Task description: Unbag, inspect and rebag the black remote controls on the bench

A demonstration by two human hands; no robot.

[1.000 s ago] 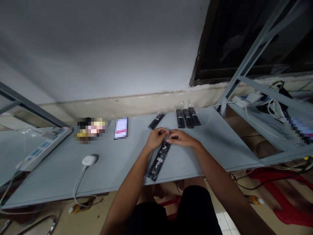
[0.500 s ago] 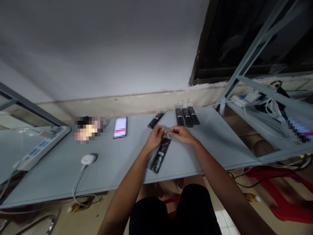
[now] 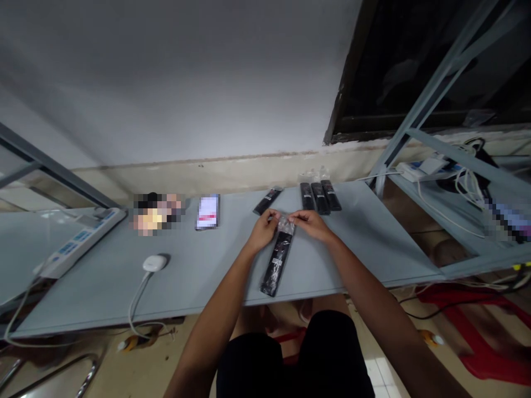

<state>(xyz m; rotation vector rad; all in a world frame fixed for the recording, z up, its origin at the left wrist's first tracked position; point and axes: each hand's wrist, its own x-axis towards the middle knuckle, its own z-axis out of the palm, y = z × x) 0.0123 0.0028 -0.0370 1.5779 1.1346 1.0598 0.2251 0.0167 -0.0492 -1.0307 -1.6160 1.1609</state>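
Here's the desk view: both bare hands are working at the middle of a pale grey desk (image 3: 166, 293), fingers pinched together on the clear plastic end of a bagged black remote control (image 3: 276, 262). The left hand (image 3: 263, 231) and right hand (image 3: 311, 225) come in from either side, and their fingertips nearly meet at the crinkled plastic (image 3: 285, 224). The remote angles from the hands toward the desk's front edge, and from here it looks like it's lying on the desk, though I can't tell if it's being lifted slightly.

Just past the hands, another bagged black remote (image 3: 267, 200) lies at an angle, and three more black remotes (image 3: 321, 197) sit side by side near the wall. Further left there's a phone (image 3: 208, 211) with a pixelated screen, a blurred-out pile of stuff (image 3: 156, 214), a white corded puck (image 3: 154, 263) and a white power strip (image 3: 78, 246) along the left end of the desk
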